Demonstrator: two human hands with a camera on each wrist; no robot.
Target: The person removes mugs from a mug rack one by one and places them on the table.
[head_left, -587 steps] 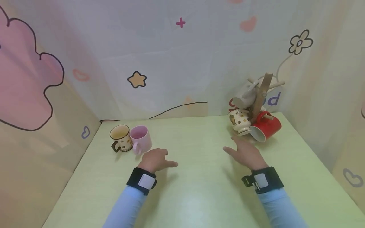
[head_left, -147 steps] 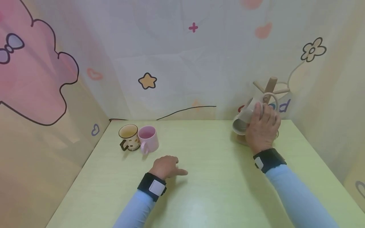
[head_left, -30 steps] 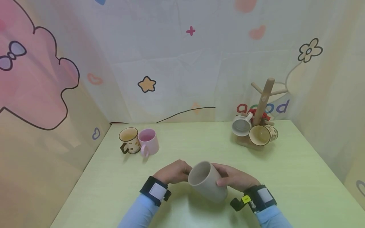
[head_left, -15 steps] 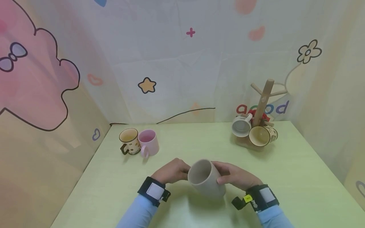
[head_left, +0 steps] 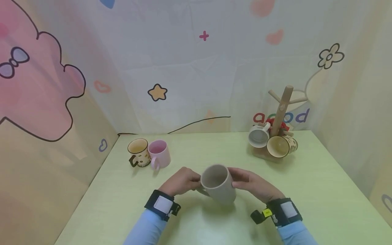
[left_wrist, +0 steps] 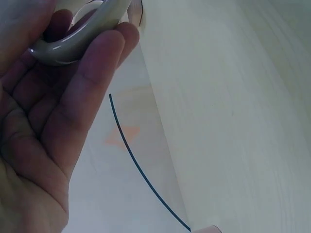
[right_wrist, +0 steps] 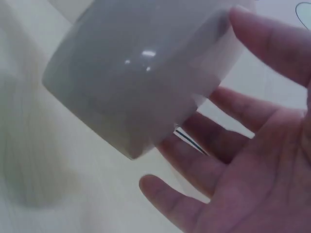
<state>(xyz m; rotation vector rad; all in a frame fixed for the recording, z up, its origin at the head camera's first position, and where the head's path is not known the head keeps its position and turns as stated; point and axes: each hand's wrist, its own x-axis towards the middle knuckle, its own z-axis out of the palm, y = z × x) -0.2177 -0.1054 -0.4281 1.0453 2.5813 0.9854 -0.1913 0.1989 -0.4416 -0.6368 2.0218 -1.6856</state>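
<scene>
A plain grey mug [head_left: 222, 190] is held tilted above the table, its mouth facing up and leftward. My left hand [head_left: 180, 182] grips its handle [left_wrist: 80, 43], with fingers curled through and around the loop in the left wrist view. On the other side my right hand [head_left: 254, 183] holds the mug lightly, thumb near the rim and fingers against the wall. The right wrist view shows those fingertips [right_wrist: 170, 145] at the mug's side, the little finger standing apart from it.
A wooden mug tree [head_left: 283, 105] stands back right, carrying a white mug [head_left: 258, 136], a patterned cream mug [head_left: 280, 147] and something red behind. Its upper pegs are bare. Back left, another patterned mug [head_left: 139, 153] stands beside a pink mug [head_left: 159, 154].
The grey mug, earlier at the mug tree under my right hand, is now between both hands. Over the last second it has turned more upright, and its handle has come into sight.
</scene>
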